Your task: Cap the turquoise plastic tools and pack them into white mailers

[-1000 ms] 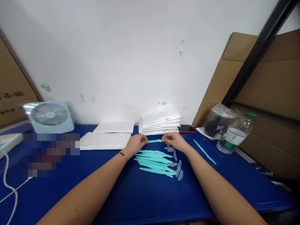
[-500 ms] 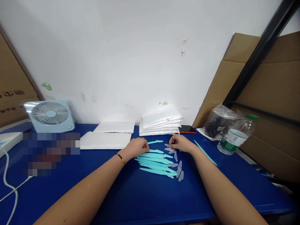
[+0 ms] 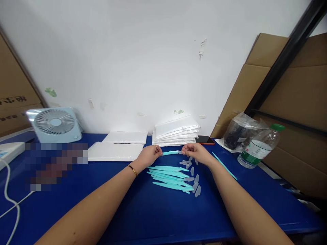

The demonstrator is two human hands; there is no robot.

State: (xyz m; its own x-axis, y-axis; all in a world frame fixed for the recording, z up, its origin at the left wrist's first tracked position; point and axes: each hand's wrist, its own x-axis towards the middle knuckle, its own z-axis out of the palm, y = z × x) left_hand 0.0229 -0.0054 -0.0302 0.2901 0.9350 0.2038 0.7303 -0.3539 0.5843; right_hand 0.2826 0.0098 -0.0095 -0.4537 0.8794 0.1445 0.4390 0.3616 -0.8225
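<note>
Pinched between the fingers of my left hand [image 3: 150, 155] is the left end of a turquoise stick [image 3: 169, 153]. My right hand [image 3: 194, 152] holds a small translucent cap [image 3: 180, 152] at the stick's right end; the two touch or overlap there. Just below, several turquoise sticks [image 3: 168, 174] lie side by side in a loose pile on the blue table [image 3: 163, 214]. Several loose translucent caps [image 3: 196, 178] are scattered at the pile's right side. One separate turquoise stick [image 3: 224, 165] lies slanted beside my right forearm.
Stacked white packets [image 3: 176, 131] and flat white packets [image 3: 120, 152] lie by the wall. A phone [image 3: 205, 140], a bagged dark object [image 3: 236, 134] and a bottle [image 3: 258, 149] are at the right. A fan [image 3: 55, 125] and a white cable [image 3: 17, 204] are at the left.
Both hands have moved slightly up towards the wall. The stick in my left hand and the cap in my right hand have come together end to end. One fewer stick lies above the pile.
</note>
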